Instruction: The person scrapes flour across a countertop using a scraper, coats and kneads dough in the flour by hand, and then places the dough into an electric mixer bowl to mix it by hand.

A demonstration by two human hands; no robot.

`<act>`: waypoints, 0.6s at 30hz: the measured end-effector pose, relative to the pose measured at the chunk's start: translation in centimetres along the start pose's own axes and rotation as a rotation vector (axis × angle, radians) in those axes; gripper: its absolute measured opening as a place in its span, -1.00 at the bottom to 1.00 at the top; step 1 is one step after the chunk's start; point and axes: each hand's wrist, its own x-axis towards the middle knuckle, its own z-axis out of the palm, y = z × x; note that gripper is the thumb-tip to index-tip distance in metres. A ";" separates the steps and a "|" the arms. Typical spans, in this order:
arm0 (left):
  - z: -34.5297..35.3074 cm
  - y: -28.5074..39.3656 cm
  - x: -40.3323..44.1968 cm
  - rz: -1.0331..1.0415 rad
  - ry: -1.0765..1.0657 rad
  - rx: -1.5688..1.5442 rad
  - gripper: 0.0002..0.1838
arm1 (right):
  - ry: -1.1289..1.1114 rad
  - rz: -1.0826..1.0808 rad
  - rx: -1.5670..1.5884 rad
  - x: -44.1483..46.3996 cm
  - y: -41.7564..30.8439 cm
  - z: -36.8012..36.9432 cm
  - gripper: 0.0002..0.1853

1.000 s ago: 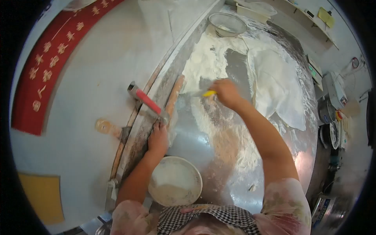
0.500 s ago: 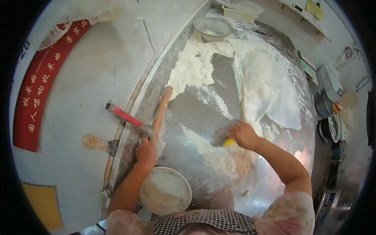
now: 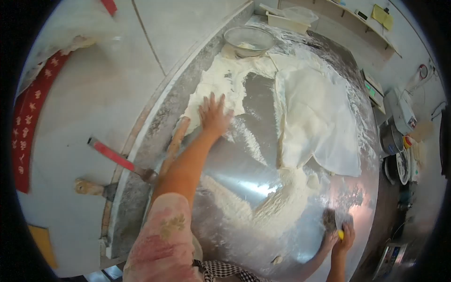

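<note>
My left hand (image 3: 216,116) reaches forward with spread fingers, over or on the white flour (image 3: 221,80) at the back left of the metal table. At the right front, my right hand (image 3: 346,238) grips a scraper (image 3: 344,219) with a yellow handle; the shiny surface mirrors it. A pile of flour (image 3: 282,207) lies left of the scraper. The wooden rolling pin (image 3: 175,141) lies left of my left forearm, partly hidden by it. White cloth (image 3: 314,113) covers something at the right back.
A sieve (image 3: 249,41) stands at the back left, with a pale plastic bin (image 3: 287,21) behind it. A red-handled tool (image 3: 112,155) and a wooden-handled one (image 3: 89,187) lie at the left edge. Scales (image 3: 374,89) and pots (image 3: 391,138) stand at the right.
My left hand has moved from beside the rolling pin to the flour farther forward. My right hand has brought the scraper down to the right front. The round bowl is now hidden behind my left arm.
</note>
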 end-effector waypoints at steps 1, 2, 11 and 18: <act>0.8 -0.5 2.0 -0.055 -0.049 0.038 -0.30 | -0.052 0.077 -0.094 -1.3 0.1 -0.8 -0.74; 1.7 -1.1 3.7 -0.043 -0.077 0.022 -0.31 | -0.104 0.158 -0.188 -2.6 -0.4 -1.4 -0.72; 5.1 3.3 6.4 0.305 -0.448 0.054 -0.38 | -0.146 0.362 -0.215 -7.2 1.1 0.9 -0.71; 1.6 8.3 -2.0 0.786 -0.687 -0.152 -0.39 | -0.171 0.277 -0.280 -3.1 -2.4 -0.5 -0.70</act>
